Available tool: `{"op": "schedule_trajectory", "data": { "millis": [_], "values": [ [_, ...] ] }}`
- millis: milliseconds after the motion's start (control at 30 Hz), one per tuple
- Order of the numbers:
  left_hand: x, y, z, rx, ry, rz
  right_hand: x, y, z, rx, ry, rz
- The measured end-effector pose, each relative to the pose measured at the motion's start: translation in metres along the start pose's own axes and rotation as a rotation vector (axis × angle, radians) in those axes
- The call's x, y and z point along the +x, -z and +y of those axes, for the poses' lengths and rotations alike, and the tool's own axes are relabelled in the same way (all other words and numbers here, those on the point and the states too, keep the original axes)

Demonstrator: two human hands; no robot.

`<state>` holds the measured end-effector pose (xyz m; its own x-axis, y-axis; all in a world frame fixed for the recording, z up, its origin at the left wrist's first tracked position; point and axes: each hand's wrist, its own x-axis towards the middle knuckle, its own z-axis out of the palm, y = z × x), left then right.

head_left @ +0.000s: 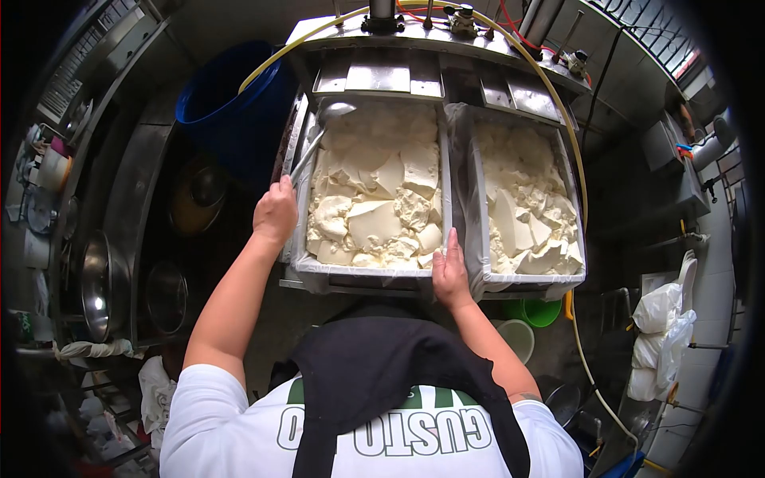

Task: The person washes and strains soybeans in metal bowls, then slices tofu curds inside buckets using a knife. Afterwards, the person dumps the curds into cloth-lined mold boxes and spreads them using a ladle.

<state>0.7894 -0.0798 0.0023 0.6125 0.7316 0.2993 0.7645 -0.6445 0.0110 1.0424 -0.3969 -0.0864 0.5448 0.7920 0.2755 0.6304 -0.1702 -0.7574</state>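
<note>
Two cloth-lined rectangular boxes stand side by side before me, the left box (362, 272) and the right box (530, 279). Broken white curd (374, 225) fills the left one, and similar curd (518, 223) lies in the other. My left hand (275, 211) is closed around the handle of a metal ladle (307, 154) at the left box's outer side. The ladle's shiny head rests over the far left corner of the curd. At the front right corner of the left box, my right hand (451, 275) lies against the rim with its fingers stretched out.
Behind the boxes runs a metal press frame (343, 30) with hoses. A yellow hose (558, 88) arcs past the right box. To the left stand a blue barrel (219, 84) and metal bowls (103, 283). A green tub (542, 311) sits below the right box.
</note>
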Motion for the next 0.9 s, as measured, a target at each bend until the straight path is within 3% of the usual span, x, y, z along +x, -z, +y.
{"op": "schedule_trajectory", "data": {
  "millis": [100, 233, 333, 400, 433, 500, 533, 633, 667, 700, 767, 800, 900],
  "values": [
    [-0.027, 0.012, 0.012, -0.113, 0.049, -0.049, -0.003, -0.001, 0.001, 0.005, -0.028, -0.004],
    [-0.025, 0.016, 0.044, -0.47, 0.308, -0.083, 0.003, 0.0, 0.0, 0.024, -0.013, 0.011],
    [-0.013, -0.012, 0.042, -0.49, 0.265, 0.002, 0.0, 0.001, -0.001, 0.029, -0.038, -0.007],
    [-0.001, -0.002, 0.05, -0.856, 0.46, -0.226, -0.001, 0.0, 0.0, 0.005, -0.023, 0.0],
    [0.005, 0.004, 0.051, -0.857, 0.46, -0.223, -0.001, 0.0, 0.001, 0.003, -0.019, 0.002],
    [0.023, 0.054, 0.066, -1.333, 0.856, -0.488, 0.0, -0.001, 0.001, 0.004, -0.013, 0.005],
    [0.032, 0.046, 0.062, -1.343, 0.835, -0.497, 0.0, 0.0, 0.001, 0.012, -0.028, -0.005],
    [0.057, 0.025, 0.068, -1.21, 0.733, -0.362, -0.001, -0.001, 0.002, 0.012, -0.044, -0.019],
    [0.067, 0.008, 0.063, -0.898, 0.535, -0.327, -0.001, 0.0, 0.003, 0.004, -0.043, -0.023],
    [0.068, -0.001, 0.06, -0.901, 0.529, -0.326, 0.0, 0.001, 0.002, 0.002, -0.043, -0.017],
    [0.068, -0.008, 0.058, -0.207, 0.166, -0.097, -0.001, 0.001, 0.001, 0.042, -0.052, -0.022],
    [0.067, 0.003, 0.057, -0.183, 0.199, -0.216, 0.0, 0.001, 0.0, 0.041, -0.055, -0.016],
    [0.06, -0.014, 0.037, -0.171, 0.165, -0.134, -0.002, 0.001, -0.002, 0.032, -0.051, -0.014]
  ]
}}
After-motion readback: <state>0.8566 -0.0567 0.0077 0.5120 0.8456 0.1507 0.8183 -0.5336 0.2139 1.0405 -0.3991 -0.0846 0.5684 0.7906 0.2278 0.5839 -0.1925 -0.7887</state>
